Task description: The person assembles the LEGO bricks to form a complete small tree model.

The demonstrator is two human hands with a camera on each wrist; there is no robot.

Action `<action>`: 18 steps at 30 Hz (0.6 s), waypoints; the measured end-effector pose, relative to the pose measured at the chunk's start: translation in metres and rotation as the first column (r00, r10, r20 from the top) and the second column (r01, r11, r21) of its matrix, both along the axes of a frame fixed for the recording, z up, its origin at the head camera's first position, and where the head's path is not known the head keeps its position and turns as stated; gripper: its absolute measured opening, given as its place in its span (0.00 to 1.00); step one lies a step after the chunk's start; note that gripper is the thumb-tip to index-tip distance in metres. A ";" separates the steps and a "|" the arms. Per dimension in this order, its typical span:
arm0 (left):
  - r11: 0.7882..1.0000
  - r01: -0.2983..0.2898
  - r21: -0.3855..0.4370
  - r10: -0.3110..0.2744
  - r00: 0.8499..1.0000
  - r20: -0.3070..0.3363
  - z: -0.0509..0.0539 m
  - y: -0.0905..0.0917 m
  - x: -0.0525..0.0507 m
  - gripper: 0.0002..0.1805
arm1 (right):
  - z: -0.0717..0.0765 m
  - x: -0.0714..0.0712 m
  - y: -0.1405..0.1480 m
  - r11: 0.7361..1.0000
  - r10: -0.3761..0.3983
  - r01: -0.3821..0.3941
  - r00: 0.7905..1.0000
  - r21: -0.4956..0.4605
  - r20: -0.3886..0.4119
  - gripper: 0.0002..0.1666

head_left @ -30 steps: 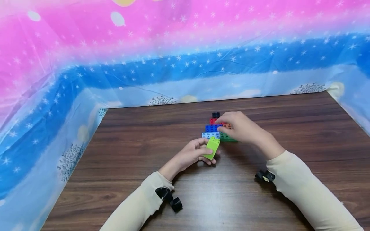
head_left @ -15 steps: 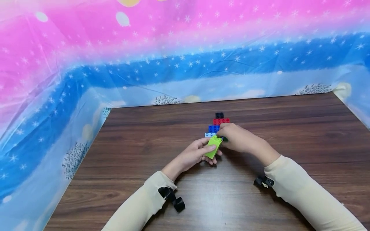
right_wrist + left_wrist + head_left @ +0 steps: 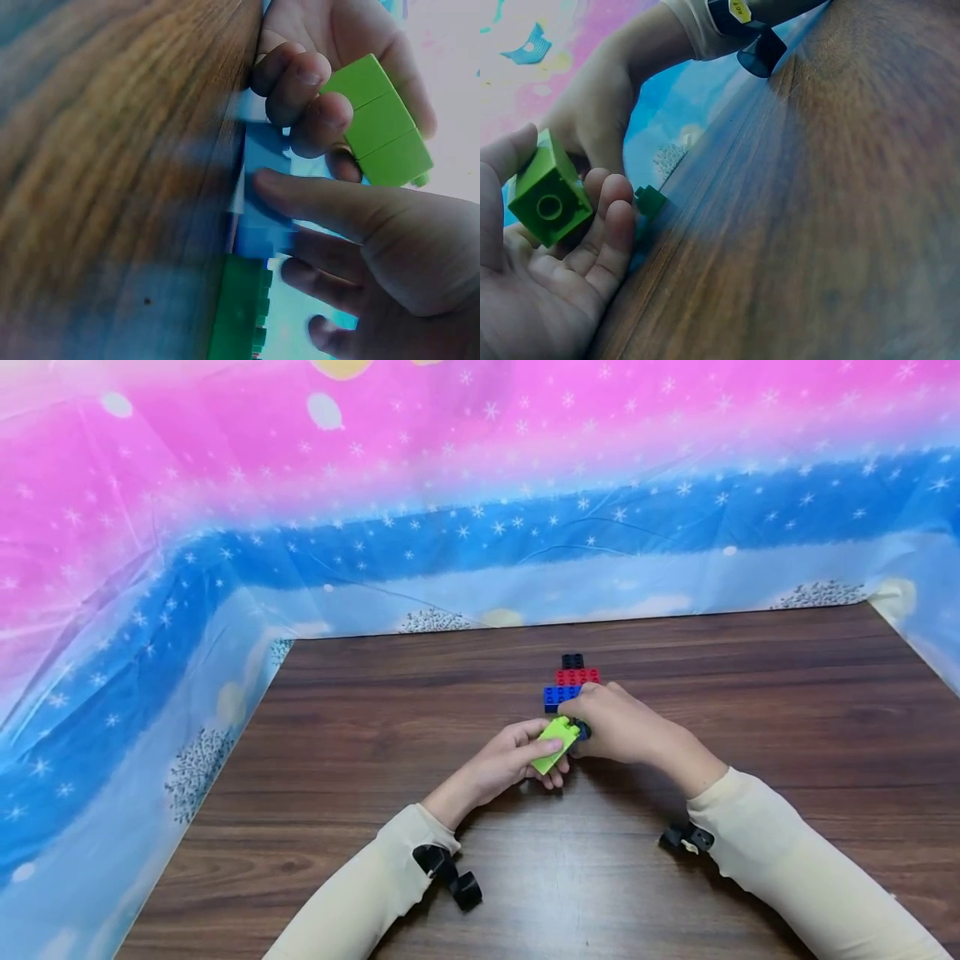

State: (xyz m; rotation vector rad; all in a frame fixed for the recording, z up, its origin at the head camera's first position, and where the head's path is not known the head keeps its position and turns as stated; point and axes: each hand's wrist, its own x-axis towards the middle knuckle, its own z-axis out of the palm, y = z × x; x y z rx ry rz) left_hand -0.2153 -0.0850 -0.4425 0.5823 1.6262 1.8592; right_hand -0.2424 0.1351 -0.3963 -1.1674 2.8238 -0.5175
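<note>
My left hand [image 3: 513,760] holds a stack of lime-green toy bricks [image 3: 553,747], thumb on the near face. Two seams across the stack [image 3: 382,124] show in the right wrist view; its hollow underside [image 3: 550,207] faces the left wrist camera. Close beside it, my right hand [image 3: 622,727] pinches a light blue brick [image 3: 264,165], thumb on its side and fingers behind. In the head view the right hand hides most of that brick. Beyond the hands lie a blue brick [image 3: 557,697], a red brick [image 3: 576,677] and a black brick [image 3: 572,661].
A dark green brick [image 3: 238,307] lies under the right hand, hidden in the head view. The brown wooden table [image 3: 360,760] spreads around the hands. A patterned pink and blue cloth [image 3: 465,543] stands along its back and left edges.
My right hand has come down and left from above the bricks and gripped the light blue brick, which has left its place before the blue one. My left hand keeps the lime-green stack, now tilted more.
</note>
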 end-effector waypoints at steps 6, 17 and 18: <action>1.000 -0.017 0.017 0.018 1.000 -0.022 -0.002 0.000 -0.001 0.22 | 0.005 -0.005 0.009 0.969 -0.051 0.062 0.997 -0.238 0.051 0.10; 0.996 -0.080 -0.034 0.079 0.997 -0.014 -0.002 0.005 -0.003 0.22 | 0.004 -0.015 0.027 0.804 0.024 0.288 0.858 -0.520 0.512 0.18; 0.996 -0.082 -0.034 0.081 0.997 -0.016 -0.002 0.005 -0.002 0.21 | 0.003 -0.016 0.027 0.792 0.054 0.297 0.836 -0.533 0.546 0.19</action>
